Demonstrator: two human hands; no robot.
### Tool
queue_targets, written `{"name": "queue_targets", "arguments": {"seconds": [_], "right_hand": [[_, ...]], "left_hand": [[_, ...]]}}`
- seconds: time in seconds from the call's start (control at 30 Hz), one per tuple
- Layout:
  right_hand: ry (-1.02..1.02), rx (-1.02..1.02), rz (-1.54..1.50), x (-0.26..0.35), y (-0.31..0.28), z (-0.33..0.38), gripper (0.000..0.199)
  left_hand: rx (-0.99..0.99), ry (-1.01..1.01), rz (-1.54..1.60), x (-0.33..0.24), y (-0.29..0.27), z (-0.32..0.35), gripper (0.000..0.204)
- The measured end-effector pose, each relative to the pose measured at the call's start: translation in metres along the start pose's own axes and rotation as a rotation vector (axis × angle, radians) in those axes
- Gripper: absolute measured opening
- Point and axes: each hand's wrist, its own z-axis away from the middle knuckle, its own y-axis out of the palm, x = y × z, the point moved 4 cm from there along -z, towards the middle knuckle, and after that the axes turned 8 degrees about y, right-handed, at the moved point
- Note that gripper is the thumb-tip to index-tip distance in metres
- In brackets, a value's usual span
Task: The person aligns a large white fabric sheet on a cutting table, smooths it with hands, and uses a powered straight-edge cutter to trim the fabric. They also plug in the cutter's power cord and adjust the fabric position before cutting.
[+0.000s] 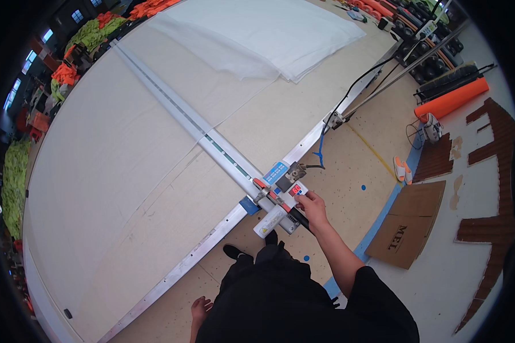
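Observation:
A rail-mounted fabric-cutting machine head (283, 191) sits at the near end of a long metal rail (180, 111) that crosses the pale table (97, 154). My right hand (313, 208) is at its white control box (296, 190), which has a red lit display. The fingers of that hand are bent against the box's near edge, the thumb on its face; the palm side is hidden. Low beside my body, over the floor, hangs my left hand (201, 308), holding nothing, its fingers loosely curled and apart. Thin white sheeting (263, 34) lies layered on the table's far part.
A metal edge strip (197, 251) borders the table. A black cable (349, 91) runs from the machine up to a slanted pole (406, 68). To the right are a flattened cardboard box (406, 223), orange-and-white slippers (403, 170) and an orange roll (452, 97). Green cloth heaps (15, 171) line the left.

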Motion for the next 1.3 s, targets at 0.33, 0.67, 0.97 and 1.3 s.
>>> {"name": "queue_targets", "arguments": {"seconds": [0.33, 0.67, 0.97, 1.3], "right_hand": [[-0.012, 0.003, -0.002, -0.005, -0.006, -0.006, 0.024], [-0.116, -0.052, 0.471, -0.025, -0.037, 0.004, 0.056], [0.121, 0.105, 0.595, -0.045, -0.05, 0.06, 0.041], [0.405, 0.182, 0.336, -0.026, -0.051, 0.044, 0.032]], "left_hand": [[-0.006, 0.022, -0.007, 0.0, 0.002, 0.001, 0.033], [0.099, 0.08, -0.254, 0.004, -0.002, -0.007, 0.04], [0.551, 0.687, -1.109, -0.223, 0.123, 0.051, 0.051], [0.216, 1.382, -1.067, -0.363, 0.175, -0.026, 0.036]]}}
